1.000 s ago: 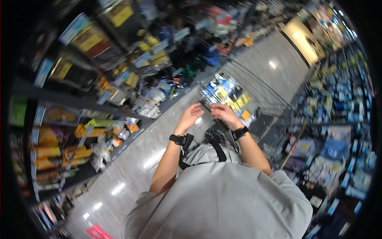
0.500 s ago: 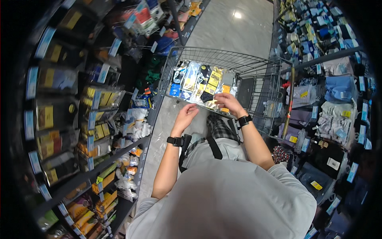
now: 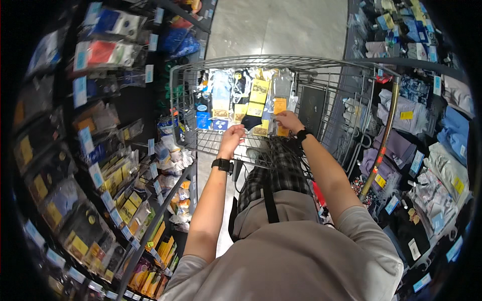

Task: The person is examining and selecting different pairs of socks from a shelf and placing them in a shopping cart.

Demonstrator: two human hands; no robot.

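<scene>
Several flat clear-wrapped packs lie side by side in a wire shopping cart [image 3: 221, 144]. My right hand [image 3: 289, 122] has its fingers curled at the lower part of a grey pack with an orange label [image 3: 282, 89]. My left hand [image 3: 232, 139] is at the cart's near side, thumb and fingers drawn together; what they grip, if anything, is too small to tell. Right beside its fingertips is a black sock pack with yellow labels [image 3: 257, 103]. Farther left lie a light blue pack [image 3: 221, 88] and a pack with a blue label [image 3: 203, 119].
Shelves and hooks of packaged goods [image 3: 108, 170] run along the left. Folded clothes [image 3: 394, 110] fill the right side. The cart's handle bar [image 3: 386, 135] slants along its right end. Grey floor [image 3: 281, 30] shows beyond the cart.
My view has shifted, and the cart appears larger and further left. My right hand has come down onto the orange-labelled pack. The left hand's fingers have drawn together at the cart's near side.
</scene>
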